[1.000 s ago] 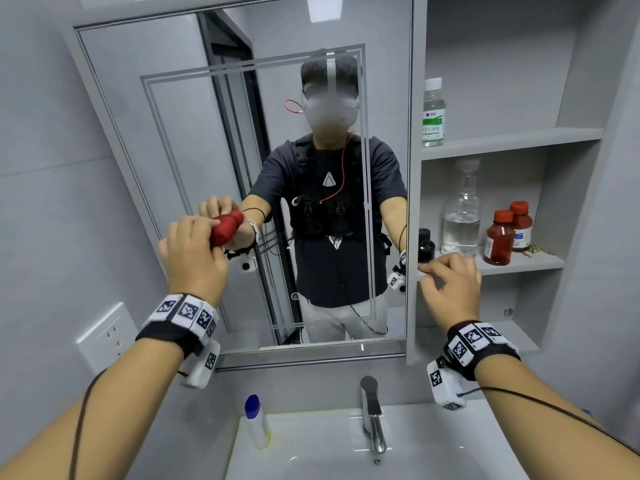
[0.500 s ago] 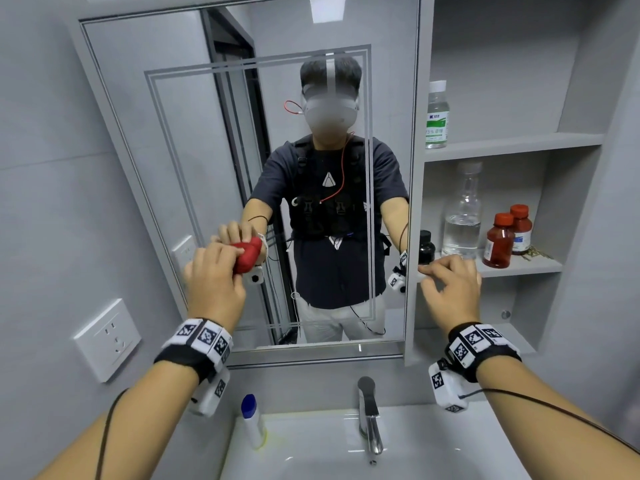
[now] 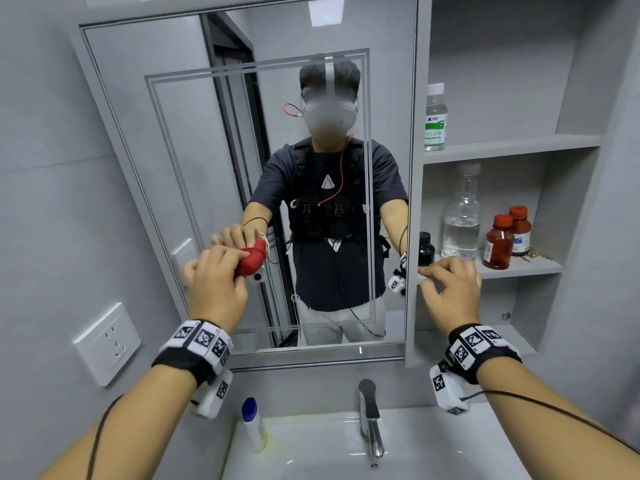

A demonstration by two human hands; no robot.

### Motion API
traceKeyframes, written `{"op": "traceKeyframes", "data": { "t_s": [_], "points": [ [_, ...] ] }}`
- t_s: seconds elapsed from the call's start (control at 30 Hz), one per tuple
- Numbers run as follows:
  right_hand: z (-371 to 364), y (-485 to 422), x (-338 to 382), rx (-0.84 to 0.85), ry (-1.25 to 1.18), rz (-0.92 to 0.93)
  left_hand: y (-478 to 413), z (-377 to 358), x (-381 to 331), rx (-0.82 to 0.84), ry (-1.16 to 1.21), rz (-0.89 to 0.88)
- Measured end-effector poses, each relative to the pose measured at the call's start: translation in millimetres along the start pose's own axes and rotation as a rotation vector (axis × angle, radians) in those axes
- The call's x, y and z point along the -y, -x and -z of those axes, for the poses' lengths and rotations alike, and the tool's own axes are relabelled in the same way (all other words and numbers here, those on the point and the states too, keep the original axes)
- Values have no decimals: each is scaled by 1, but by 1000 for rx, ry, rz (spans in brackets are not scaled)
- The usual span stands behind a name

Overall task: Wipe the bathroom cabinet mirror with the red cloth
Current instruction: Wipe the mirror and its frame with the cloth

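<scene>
The cabinet mirror (image 3: 166, 143) is a grey-framed door filling the upper middle of the view. My left hand (image 3: 216, 289) presses a bunched red cloth (image 3: 250, 262) against the glass in its lower left part. My right hand (image 3: 450, 291) grips the mirror door's right edge (image 3: 414, 237) at about the same height, fingers curled around it. A person with both arms raised is reflected in the glass.
Open shelves to the right hold a clear labelled bottle (image 3: 435, 117), a tall glass bottle (image 3: 462, 216), two red bottles (image 3: 498, 242) and a dark jar (image 3: 426, 249). Below are a white sink (image 3: 311, 452), a chrome tap (image 3: 370, 415) and a blue-capped bottle (image 3: 252, 427). A wall socket (image 3: 107, 342) sits at the left.
My left hand has carried the red cloth rightward and downward across the glass. My right hand has stayed on the door's edge.
</scene>
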State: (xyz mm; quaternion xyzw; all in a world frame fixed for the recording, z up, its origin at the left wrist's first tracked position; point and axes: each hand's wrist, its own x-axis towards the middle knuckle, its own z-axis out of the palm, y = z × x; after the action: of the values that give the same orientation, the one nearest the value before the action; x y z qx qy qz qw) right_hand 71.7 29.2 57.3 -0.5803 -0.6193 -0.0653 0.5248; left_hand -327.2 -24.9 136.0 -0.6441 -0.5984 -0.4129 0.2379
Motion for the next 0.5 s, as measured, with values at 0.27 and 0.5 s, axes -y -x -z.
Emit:
{"op": "traceKeyframes", "data": {
  "t_s": [0.27, 0.5],
  "points": [
    [-4, -1, -2, -15, -5, -18, -33, 12, -8, -82, 50, 75],
    [-2, -2, 2, -4, -4, -20, -14, -5, -2, -60, 105, 79]
  ]
}}
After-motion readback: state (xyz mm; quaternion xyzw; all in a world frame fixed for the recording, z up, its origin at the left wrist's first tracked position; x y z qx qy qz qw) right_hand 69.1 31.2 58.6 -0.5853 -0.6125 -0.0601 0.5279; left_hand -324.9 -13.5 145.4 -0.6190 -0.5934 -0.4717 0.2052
